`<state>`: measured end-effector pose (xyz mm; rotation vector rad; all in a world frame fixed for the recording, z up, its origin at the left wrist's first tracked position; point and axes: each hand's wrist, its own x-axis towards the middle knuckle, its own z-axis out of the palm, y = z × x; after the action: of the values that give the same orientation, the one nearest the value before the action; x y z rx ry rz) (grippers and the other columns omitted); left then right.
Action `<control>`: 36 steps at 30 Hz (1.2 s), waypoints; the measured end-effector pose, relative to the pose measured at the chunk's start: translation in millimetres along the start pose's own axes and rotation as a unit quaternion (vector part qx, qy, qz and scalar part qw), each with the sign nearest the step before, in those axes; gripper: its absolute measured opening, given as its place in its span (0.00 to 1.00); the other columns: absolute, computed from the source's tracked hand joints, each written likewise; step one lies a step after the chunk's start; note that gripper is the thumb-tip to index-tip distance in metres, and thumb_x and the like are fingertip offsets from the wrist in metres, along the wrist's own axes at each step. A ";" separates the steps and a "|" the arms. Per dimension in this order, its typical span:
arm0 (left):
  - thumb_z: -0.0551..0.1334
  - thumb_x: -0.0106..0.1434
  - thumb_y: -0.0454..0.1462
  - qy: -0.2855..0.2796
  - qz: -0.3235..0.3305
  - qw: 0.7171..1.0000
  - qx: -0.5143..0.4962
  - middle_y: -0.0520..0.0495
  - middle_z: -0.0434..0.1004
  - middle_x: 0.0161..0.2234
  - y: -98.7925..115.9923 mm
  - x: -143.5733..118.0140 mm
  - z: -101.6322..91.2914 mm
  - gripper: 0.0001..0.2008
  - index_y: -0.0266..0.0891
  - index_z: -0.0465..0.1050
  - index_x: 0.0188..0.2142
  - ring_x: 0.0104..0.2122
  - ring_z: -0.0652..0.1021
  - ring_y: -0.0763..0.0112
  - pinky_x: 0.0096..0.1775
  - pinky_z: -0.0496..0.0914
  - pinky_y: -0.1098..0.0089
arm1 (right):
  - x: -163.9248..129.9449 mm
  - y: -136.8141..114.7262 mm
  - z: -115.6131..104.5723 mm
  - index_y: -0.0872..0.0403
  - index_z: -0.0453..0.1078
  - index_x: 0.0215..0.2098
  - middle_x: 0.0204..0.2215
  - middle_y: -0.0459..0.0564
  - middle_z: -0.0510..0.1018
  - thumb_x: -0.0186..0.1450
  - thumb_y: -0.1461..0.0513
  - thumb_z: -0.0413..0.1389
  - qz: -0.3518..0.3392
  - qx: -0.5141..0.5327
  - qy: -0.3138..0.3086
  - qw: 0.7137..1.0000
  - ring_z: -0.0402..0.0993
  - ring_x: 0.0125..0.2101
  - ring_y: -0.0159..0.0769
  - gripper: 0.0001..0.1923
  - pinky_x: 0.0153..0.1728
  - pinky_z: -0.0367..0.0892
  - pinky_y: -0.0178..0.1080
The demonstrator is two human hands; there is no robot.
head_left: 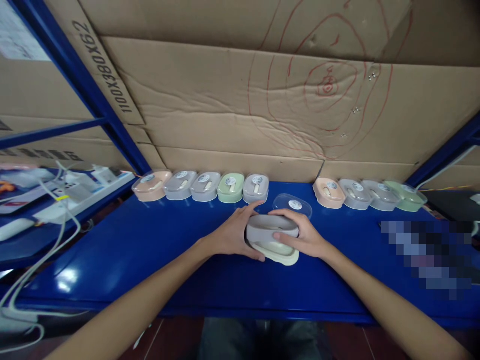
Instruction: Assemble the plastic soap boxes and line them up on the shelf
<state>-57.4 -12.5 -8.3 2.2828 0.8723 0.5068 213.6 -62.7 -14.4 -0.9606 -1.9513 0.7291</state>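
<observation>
Near the middle of the blue table, both hands hold a grey plastic box (262, 228) tilted toward me. A cream-white tray-like piece (287, 256) sits against its lower front side; whether the two are joined I cannot tell. My left hand (236, 230) wraps the box's left side, thumb low at the white piece's edge and fingers at the back. My right hand (302, 234) grips the right side, with a finger across the front. Just behind lies a clear lid (283, 201) with a round white sticker, flat on the table.
Along the back of the blue table (157, 250) stand lidded boxes in two groups: a left row with a green box (231, 189), a right row with a peach box (329, 194). Cardboard (210, 100) walls the back. A power strip (86, 197) and cables lie left. A blurred-out patch covers the right.
</observation>
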 end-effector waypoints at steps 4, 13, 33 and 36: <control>0.84 0.41 0.62 0.000 0.004 1.000 0.000 0.34 0.68 0.69 -3.5 2.5 -0.2 0.75 0.51 0.46 0.79 0.67 0.69 0.33 0.67 0.62 0.37 | 3.3 1.9 -9.5 0.48 0.80 0.54 0.53 0.52 0.86 0.74 0.42 0.61 0.061 0.062 0.071 0.994 0.83 0.53 0.50 0.22 0.55 0.77 0.50; 0.79 0.47 0.66 -0.029 0.097 0.991 0.085 0.40 0.75 0.55 2.0 4.4 -4.0 0.51 0.46 0.73 0.63 0.57 0.73 0.42 0.63 0.65 0.44 | 3.2 6.9 -23.8 0.46 0.77 0.60 0.56 0.56 0.83 0.75 0.45 0.61 -0.019 -0.155 0.129 0.979 0.81 0.57 0.53 0.22 0.61 0.74 0.57; 0.78 0.51 0.64 -0.034 0.111 0.989 0.086 0.40 0.76 0.54 4.1 3.6 -6.1 0.45 0.46 0.72 0.60 0.55 0.73 0.45 0.61 0.68 0.44 | 0.1 14.6 -31.9 0.46 0.62 0.74 0.66 0.62 0.71 0.74 0.45 0.61 -0.057 -0.314 0.048 0.946 0.69 0.65 0.62 0.35 0.65 0.68 0.68; 0.78 0.52 0.65 -0.027 0.103 0.991 0.085 0.40 0.75 0.55 4.8 2.5 -6.4 0.45 0.46 0.72 0.61 0.57 0.72 0.43 0.62 0.68 0.43 | 0.1 14.4 -32.6 0.46 0.62 0.73 0.65 0.61 0.72 0.74 0.46 0.60 -0.061 -0.301 0.072 0.949 0.70 0.65 0.60 0.34 0.66 0.68 0.66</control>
<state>-56.9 -10.8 -0.1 2.5481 0.6787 0.4728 246.7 -50.4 -9.3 -1.1919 -2.1155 -0.0286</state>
